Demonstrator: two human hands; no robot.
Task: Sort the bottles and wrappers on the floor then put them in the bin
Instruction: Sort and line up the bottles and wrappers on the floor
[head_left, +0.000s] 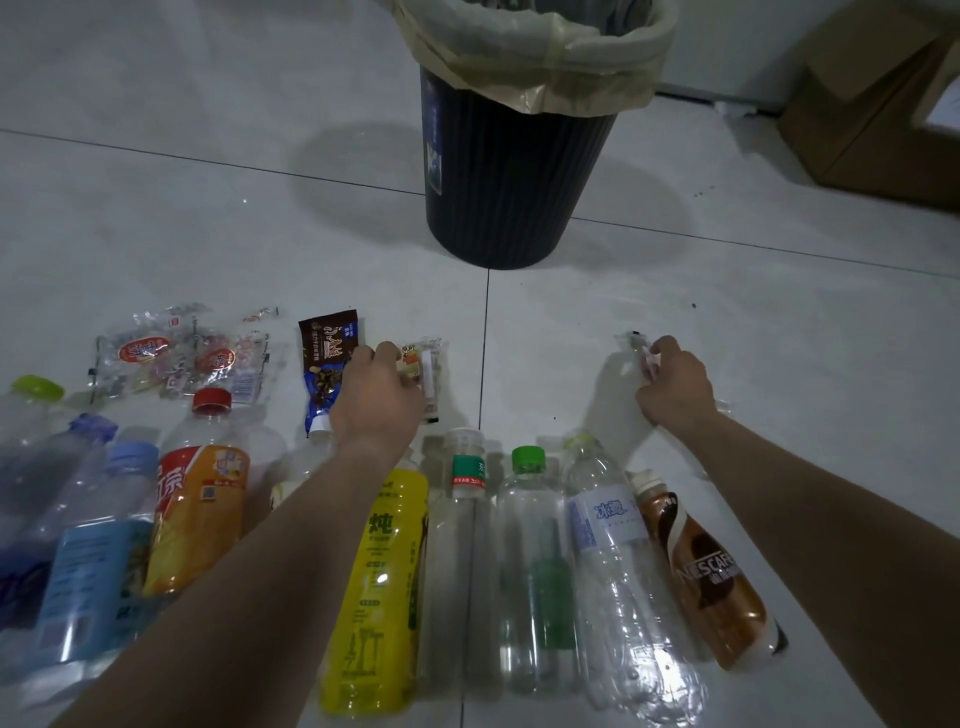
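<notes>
The left hand (376, 395) pinches a small wrapper (427, 374) on the floor (208, 234); the right hand (675, 387) grips a clear wrapper (621, 395). Bottles (530, 561) lie in a row nearer the person, the bin (514, 176) standing beyond.

"NESCAFE" on the brown bottle (709, 574); "冰露" on the clear bottle (608, 512).

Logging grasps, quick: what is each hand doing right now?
Left hand: closed on the small clear snack wrapper.
Right hand: closed on the clear plastic wrapper.
</notes>
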